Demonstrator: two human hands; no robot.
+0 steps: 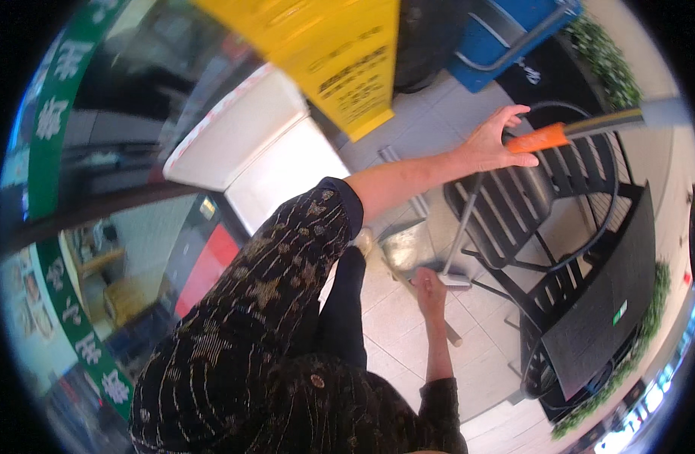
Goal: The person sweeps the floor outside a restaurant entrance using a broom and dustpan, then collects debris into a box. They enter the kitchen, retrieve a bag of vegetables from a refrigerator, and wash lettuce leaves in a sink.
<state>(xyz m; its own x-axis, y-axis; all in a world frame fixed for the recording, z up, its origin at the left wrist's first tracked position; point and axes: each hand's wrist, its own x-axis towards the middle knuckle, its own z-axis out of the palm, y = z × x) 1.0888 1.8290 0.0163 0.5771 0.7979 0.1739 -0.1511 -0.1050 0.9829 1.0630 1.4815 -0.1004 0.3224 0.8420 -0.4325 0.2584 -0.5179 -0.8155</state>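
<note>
My left hand point(498, 144) reaches across to the right, fingers and thumb spread around the orange grip point(537, 138) of a pole. The pole continues past the grip towards the right rim, where it blurs. Lower down, my right hand point(430, 286) is closed around a wooden stick point(453, 335), whose end shows below the fist. Close to that hand on the floor is a shiny dustpan point(409, 247). A thin metal pole point(461, 232) slants down from beneath my left hand to a brush head point(456, 280). Whether the two poles join is hidden.
Black slatted chairs point(495, 221) and a black table point(603, 318) stand on the right, near green foliage point(603, 62). A yellow sign point(347, 62) bearing writing, a blue bin point(495, 40) and a white box-like unit point(285, 176) stand ahead. Glass with green strips point(50, 119) is at left.
</note>
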